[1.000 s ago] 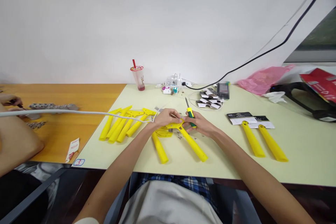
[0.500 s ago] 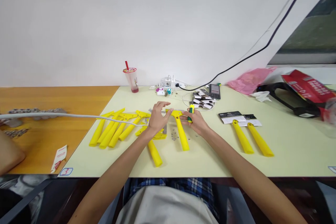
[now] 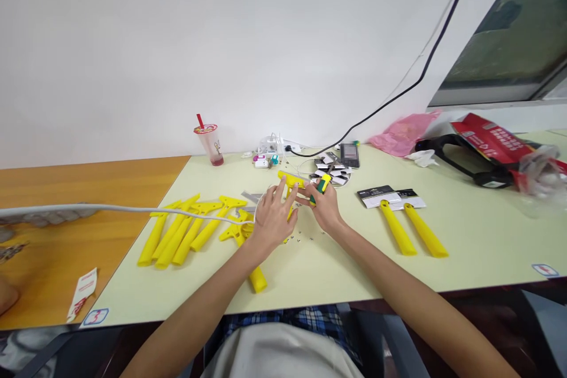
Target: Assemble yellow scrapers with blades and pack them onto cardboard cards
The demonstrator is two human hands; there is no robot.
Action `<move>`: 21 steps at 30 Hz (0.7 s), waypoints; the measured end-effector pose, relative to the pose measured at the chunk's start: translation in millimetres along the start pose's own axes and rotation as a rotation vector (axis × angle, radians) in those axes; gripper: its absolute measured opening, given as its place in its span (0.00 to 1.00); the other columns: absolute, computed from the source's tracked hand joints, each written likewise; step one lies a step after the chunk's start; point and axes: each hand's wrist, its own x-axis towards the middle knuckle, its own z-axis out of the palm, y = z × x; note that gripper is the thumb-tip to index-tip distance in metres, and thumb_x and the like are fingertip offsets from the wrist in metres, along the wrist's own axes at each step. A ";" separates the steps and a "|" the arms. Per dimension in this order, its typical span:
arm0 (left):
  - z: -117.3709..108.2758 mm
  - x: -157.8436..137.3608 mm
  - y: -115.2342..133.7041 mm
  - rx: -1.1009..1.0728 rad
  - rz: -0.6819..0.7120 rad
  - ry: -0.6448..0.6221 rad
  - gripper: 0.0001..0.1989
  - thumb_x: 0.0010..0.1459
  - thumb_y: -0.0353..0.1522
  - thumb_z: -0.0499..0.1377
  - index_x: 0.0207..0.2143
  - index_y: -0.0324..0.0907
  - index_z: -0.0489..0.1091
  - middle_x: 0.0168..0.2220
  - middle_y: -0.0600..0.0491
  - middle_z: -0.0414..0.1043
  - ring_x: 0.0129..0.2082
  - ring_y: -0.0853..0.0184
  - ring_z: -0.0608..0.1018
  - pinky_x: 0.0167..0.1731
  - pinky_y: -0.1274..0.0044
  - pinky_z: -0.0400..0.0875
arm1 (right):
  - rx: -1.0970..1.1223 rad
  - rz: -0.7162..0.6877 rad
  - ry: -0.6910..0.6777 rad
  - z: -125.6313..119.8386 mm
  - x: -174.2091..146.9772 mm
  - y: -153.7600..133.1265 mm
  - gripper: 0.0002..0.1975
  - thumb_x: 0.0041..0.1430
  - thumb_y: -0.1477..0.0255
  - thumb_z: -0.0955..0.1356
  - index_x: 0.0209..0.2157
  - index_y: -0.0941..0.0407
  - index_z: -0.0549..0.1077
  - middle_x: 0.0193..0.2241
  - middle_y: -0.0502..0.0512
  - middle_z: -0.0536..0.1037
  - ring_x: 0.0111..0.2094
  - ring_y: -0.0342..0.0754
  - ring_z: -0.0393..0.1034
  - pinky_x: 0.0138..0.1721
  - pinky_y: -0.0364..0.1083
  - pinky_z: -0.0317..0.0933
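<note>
The yellow tool [image 3: 290,179] is between the two hands, above the middle of the table [image 3: 336,277]; its wide head lies crosswise, away from the person, and its long axis, the handle, goes down toward the person, mostly hidden behind the left hand [image 3: 275,215]. This left hand is well open, with the fingers spread and almost straight, and the fingertips seem to touch the tool near its head. The right hand [image 3: 325,207] is closed around the green and yellow screwdriver [image 3: 319,189], which slants away and to the right, and its foremost fingers reach to the right end of the tool head. Small metal pieces [image 3: 299,240] are scattered near the hands. Concerning the writing, the red package [image 3: 491,139] bears white letters, too small for reading; the black and white card [image 3: 378,195] has little print, also not readable. A white paper slip [image 3: 82,293] shows red print, and at the table edge there are a left label [image 3: 95,316] and a right label [image 3: 544,270], whose marks I cannot read surely
</note>
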 end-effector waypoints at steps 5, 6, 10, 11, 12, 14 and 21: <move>-4.5 2.1 -0.5 -0.010 0.027 -0.009 0.37 0.69 0.27 0.55 0.78 0.50 0.57 0.80 0.42 0.49 0.67 0.47 0.71 0.64 0.55 0.73 | 0.029 -0.054 -0.021 1.4 -5.8 -4.1 0.35 0.44 0.60 0.86 0.37 0.49 0.60 0.31 0.42 0.69 0.43 0.53 0.84 0.44 0.54 0.84; -5.5 2.3 -0.4 -0.013 0.030 -0.010 0.38 0.69 0.26 0.55 0.78 0.49 0.56 0.81 0.42 0.48 0.67 0.47 0.72 0.62 0.56 0.75 | 0.030 -0.066 -0.030 1.2 -6.7 -5.1 0.34 0.44 0.60 0.86 0.37 0.49 0.60 0.31 0.43 0.68 0.43 0.54 0.84 0.45 0.55 0.84; -3.6 1.9 -2.7 -0.041 0.034 -0.011 0.43 0.67 0.21 0.51 0.81 0.52 0.48 0.82 0.42 0.42 0.71 0.49 0.69 0.56 0.62 0.81 | 0.025 -0.109 -0.055 1.3 -10.0 -7.8 0.33 0.46 0.60 0.87 0.37 0.49 0.63 0.36 0.44 0.73 0.45 0.53 0.84 0.49 0.58 0.84; -1.8 1.7 -4.2 -0.051 0.043 -0.007 0.45 0.66 0.20 0.50 0.81 0.53 0.46 0.82 0.42 0.40 0.73 0.49 0.68 0.54 0.63 0.82 | 0.026 -0.115 -0.064 1.7 -10.8 -8.2 0.33 0.46 0.60 0.87 0.37 0.50 0.63 0.39 0.46 0.76 0.45 0.53 0.84 0.50 0.58 0.83; 0.2 1.4 -5.8 -0.059 0.056 -0.001 0.46 0.66 0.18 0.49 0.81 0.54 0.44 0.82 0.42 0.39 0.74 0.50 0.67 0.53 0.64 0.83 | 0.026 -0.120 -0.074 2.2 -11.6 -8.6 0.33 0.46 0.60 0.87 0.37 0.50 0.63 0.42 0.47 0.78 0.45 0.54 0.84 0.50 0.58 0.83; 3.7 1.0 -9.1 -0.072 0.085 0.016 0.47 0.65 0.17 0.47 0.81 0.53 0.43 0.83 0.41 0.36 0.75 0.51 0.65 0.50 0.66 0.84 | 0.019 -0.130 -0.096 3.0 -12.9 -8.9 0.33 0.46 0.59 0.87 0.37 0.50 0.63 0.46 0.50 0.81 0.47 0.54 0.84 0.51 0.58 0.83; 0.6 1.4 -12.0 -0.085 0.110 0.002 0.42 0.67 0.17 0.46 0.80 0.49 0.49 0.82 0.35 0.36 0.66 0.50 0.77 0.38 0.70 0.83 | -0.060 -0.211 -0.143 -3.9 -9.2 -0.6 0.30 0.53 0.56 0.84 0.39 0.50 0.63 0.53 0.53 0.82 0.54 0.57 0.82 0.52 0.59 0.83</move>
